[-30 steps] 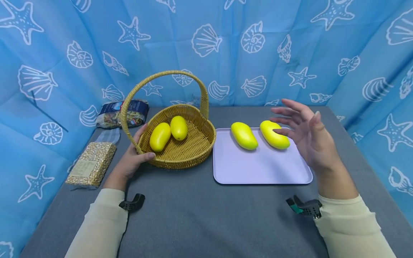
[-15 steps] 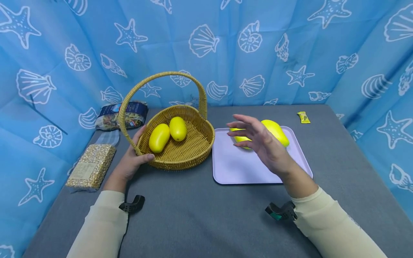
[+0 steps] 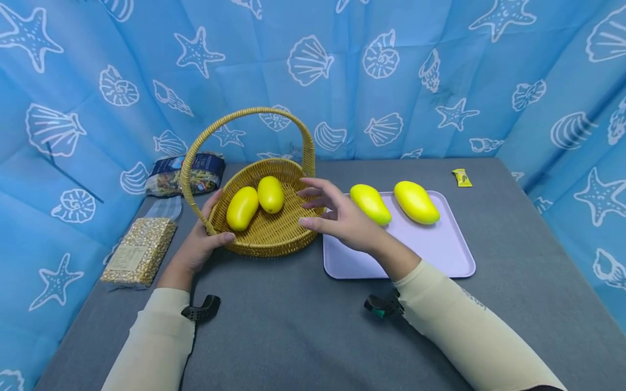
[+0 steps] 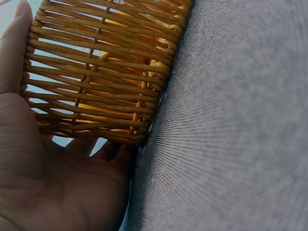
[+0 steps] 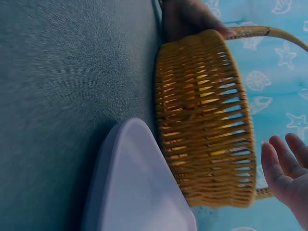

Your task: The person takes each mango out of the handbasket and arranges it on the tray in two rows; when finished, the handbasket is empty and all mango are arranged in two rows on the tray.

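Observation:
My left hand (image 3: 199,243) grips the left rim of the wicker basket (image 3: 274,248), thumb over the edge; the left wrist view shows the palm (image 4: 67,187) against the woven side (image 4: 96,72). Two yellow fruits (image 3: 242,208) (image 3: 270,194) lie inside the basket, on its left half. My right hand (image 3: 344,217) is over the basket's right rim with fingers spread and nothing held. In the right wrist view its fingers (image 5: 278,166) are apart from the basket (image 5: 207,120). Two yellow-green mangoes (image 3: 370,204) (image 3: 417,202) lie on the lilac tray (image 3: 430,255).
A bag of grains (image 3: 139,252) lies on the grey table left of the basket, with a blue package (image 3: 186,174) behind it. A small yellow wrapped item (image 3: 462,177) sits at the back right. A blue curtain (image 3: 274,54) hangs behind the table.
My right hand has moved left from above the right mango, across the tray, to the basket's right rim. The small wrapped item has come into sight. My left hand keeps its grip on the basket.

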`<state>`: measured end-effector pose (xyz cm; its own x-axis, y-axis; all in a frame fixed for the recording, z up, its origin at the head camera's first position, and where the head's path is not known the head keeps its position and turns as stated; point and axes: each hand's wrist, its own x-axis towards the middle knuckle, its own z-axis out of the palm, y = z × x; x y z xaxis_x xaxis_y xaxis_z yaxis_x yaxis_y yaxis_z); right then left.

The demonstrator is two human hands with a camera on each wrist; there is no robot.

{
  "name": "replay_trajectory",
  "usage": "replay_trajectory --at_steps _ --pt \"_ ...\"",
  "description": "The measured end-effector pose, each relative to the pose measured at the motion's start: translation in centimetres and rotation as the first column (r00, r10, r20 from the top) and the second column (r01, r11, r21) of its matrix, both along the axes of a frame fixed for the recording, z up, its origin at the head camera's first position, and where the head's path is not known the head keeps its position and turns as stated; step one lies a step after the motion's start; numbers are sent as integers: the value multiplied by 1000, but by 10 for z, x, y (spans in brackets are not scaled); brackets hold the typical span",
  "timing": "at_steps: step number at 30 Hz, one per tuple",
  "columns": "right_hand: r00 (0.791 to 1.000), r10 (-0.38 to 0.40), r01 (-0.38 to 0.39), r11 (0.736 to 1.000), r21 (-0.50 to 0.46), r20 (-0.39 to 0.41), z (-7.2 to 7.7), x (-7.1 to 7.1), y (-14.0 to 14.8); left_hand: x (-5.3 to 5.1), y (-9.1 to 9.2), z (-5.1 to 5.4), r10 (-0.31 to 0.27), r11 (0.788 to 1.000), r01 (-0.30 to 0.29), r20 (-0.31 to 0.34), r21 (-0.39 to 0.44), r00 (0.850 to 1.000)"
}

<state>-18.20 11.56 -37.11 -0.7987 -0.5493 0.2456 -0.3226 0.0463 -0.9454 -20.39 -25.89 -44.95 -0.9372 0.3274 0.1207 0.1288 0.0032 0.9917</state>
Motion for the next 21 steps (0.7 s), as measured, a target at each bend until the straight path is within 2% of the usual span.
replay_trajectory --at_steps 11,21 --pt "997 -81 79 992 96 19 -7 -32 -42 -1 0 -3 -14 1000 14 -7 16 1000" --pt "983 -181 183 941 285 -36 -11 -64 -75 0 0 -1 9 1000 -9 -20 -18 1000"
